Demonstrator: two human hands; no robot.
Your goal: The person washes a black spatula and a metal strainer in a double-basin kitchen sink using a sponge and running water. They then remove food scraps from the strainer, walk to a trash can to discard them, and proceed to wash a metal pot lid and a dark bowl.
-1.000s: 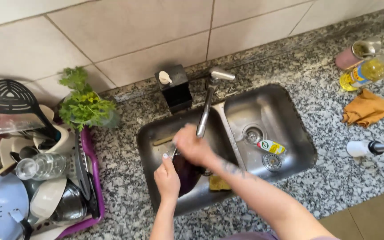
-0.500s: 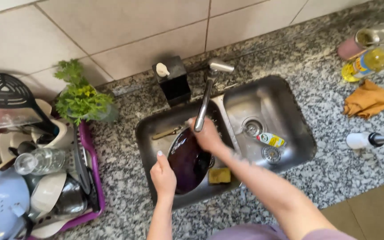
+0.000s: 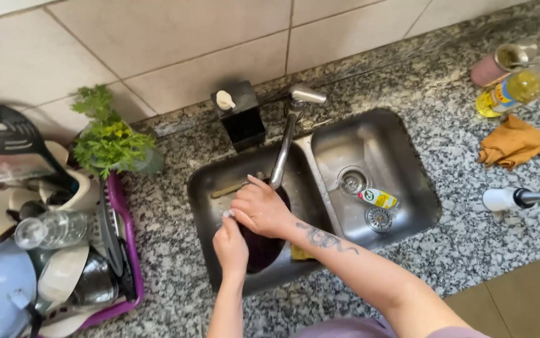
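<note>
Granite counter (image 3: 470,250), double steel sink (image 3: 407,144) set in it; purple drying rack (image 3: 120,250) packed with bowls and a colander on the left, well clear of the work. Left basin holds the dark plate (image 3: 260,250), tilted under the tap (image 3: 285,141), spout just above both hands. Left hand (image 3: 231,247) closed on the plate's near-left rim, thumb side up; right hand (image 3: 259,209) lies curled over the plate's upper face, fingers bent, probably pressing something small against it, what exactly I cannot tell. Yellow sponge (image 3: 301,253) sits in the basin just beside the plate's right edge. Small dish-soap bottle (image 3: 377,198) lies on its side in the right basin near the drain.

Judgement: keep the left-hand grip firm at the rim, wet glazed plate will slip; hold the tilt so water runs off into the basin, not the counter; work the right hand in circles from centre to rim; keep the plate low, away from the steel spout.
</note>
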